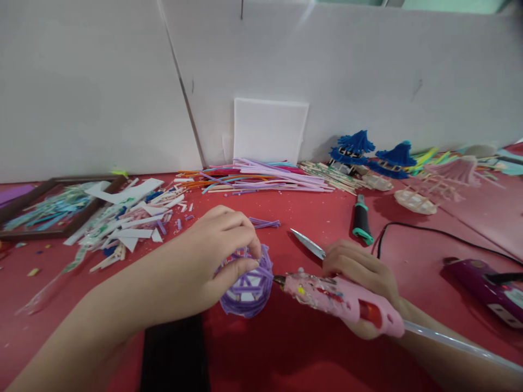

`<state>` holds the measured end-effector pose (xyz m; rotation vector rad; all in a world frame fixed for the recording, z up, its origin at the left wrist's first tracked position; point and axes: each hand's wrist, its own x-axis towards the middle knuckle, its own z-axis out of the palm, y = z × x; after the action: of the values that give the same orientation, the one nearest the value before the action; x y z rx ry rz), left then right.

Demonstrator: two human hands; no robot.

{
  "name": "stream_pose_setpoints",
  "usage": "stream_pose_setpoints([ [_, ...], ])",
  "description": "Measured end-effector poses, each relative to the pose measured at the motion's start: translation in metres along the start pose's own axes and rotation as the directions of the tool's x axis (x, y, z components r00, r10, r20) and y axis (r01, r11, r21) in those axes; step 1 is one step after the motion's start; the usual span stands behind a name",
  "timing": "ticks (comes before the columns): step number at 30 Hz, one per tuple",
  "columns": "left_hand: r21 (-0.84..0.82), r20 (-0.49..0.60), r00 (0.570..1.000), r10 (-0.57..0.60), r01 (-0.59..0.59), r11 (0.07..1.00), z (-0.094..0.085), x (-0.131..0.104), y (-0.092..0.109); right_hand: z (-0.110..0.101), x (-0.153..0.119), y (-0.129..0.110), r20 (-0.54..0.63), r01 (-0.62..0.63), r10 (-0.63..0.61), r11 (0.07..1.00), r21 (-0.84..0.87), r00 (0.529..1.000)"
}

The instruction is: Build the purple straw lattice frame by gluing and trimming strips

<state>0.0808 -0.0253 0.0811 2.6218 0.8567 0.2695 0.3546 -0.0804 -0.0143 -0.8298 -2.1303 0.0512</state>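
My left hand is closed, its thumb and fingertips pinching at the top of a round purple craft piece. Purple strips criss-cross over white on this piece, and purple is wound round its side. From the right, my right hand grips a pink hot glue gun, with a clear glue stick out of its back. The gun's dark nozzle touches or nearly touches the piece's right edge. A pointed metal blade shows beside my right fingers; its other end is hidden, so I cannot tell whether the hand holds it.
Short purple strips lie behind the piece. Paper scraps and a brown frame are on the left. Coloured sticks line the wall. On the right are a utility knife, blue-roofed models and a corded purple device.
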Motion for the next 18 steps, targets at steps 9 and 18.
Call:
stream_pose_setpoints([
  [9, 0.002, 0.007, 1.000, 0.002, -0.002, 1.000, 0.002, 0.002, 0.000, 0.001, -0.002, 0.004, -0.001, 0.008, -0.008, 1.000, 0.005, 1.000],
  [18, 0.012, 0.014, 1.000, -0.019, 0.019, 1.000, 0.002, 0.002, 0.004, 0.006, -0.013, 0.010, -0.013, 0.009, -0.008, 0.999, 0.054, 1.000],
])
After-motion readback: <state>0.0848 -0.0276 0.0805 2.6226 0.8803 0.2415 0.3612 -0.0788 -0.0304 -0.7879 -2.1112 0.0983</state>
